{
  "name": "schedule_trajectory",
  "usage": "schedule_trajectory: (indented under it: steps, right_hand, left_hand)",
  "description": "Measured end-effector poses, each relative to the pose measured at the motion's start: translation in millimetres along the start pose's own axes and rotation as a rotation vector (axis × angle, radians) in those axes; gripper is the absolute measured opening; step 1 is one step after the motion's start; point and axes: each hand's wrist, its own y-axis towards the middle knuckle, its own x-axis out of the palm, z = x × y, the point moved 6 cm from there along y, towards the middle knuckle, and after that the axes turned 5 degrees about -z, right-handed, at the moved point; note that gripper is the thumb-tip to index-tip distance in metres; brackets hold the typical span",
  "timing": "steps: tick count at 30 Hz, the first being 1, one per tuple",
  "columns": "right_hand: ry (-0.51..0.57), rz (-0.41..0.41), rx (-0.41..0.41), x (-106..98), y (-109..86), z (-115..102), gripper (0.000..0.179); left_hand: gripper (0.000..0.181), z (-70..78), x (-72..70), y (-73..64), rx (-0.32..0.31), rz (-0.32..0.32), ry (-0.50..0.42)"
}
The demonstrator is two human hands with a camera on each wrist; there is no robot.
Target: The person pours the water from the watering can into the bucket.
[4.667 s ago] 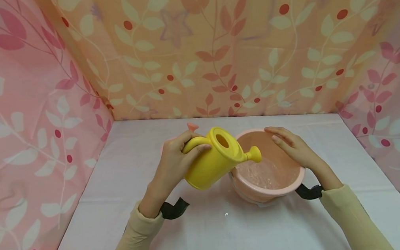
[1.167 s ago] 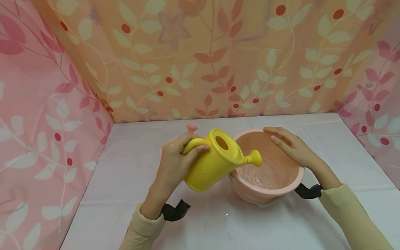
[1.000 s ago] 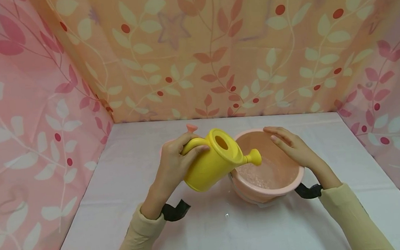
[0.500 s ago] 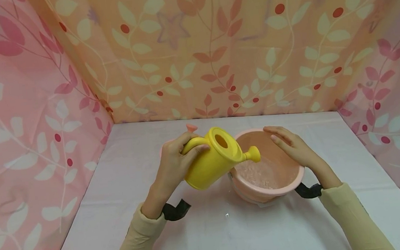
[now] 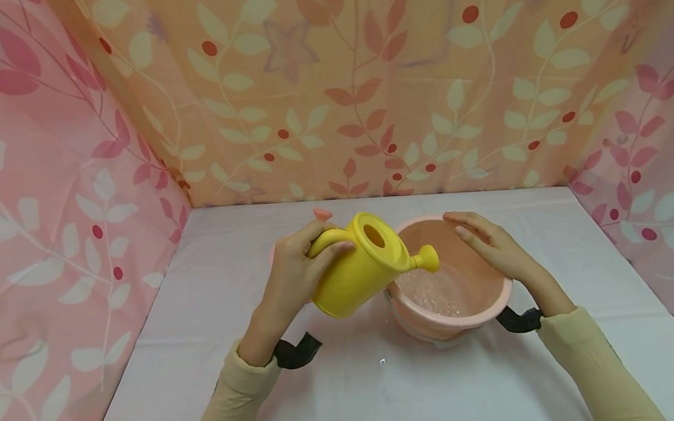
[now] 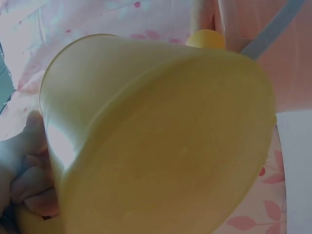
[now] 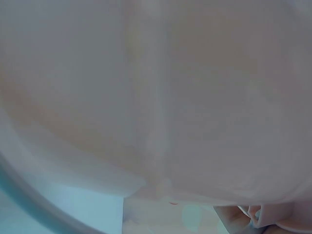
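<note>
In the head view my left hand grips the handle of a yellow watering can. The can is tilted to the right, its spout's rose over the inside of a pink bucket. Rippled water shows on the bucket's floor; a stream from the rose cannot be made out. My right hand holds the bucket's right rim, thumb on the inner side and fingers along the rim. The can's base fills the left wrist view, with curled left fingers at its edge. Blurred bucket wall fills most of the right wrist view.
Behind the left hand, a small pink flared piece sticks up, part of a mostly hidden pink object. A white cloth covers the table, with a few water drops in front of the bucket. Floral curtains enclose the back and sides.
Ripples on the water in the bucket shift between frames. The can's tilt wavers very slightly; both hands keep their places.
</note>
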Motion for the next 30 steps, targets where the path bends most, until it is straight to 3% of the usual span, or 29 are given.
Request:
schedule_trajectory:
  steps: [30]
  right_hand:
    - [0.004, -0.013, 0.009, 0.0, -0.2, -0.4, 0.040]
  left_hand:
    - [0.023, 0.3, 1.0, 1.2, -0.036, -0.019, -0.006]
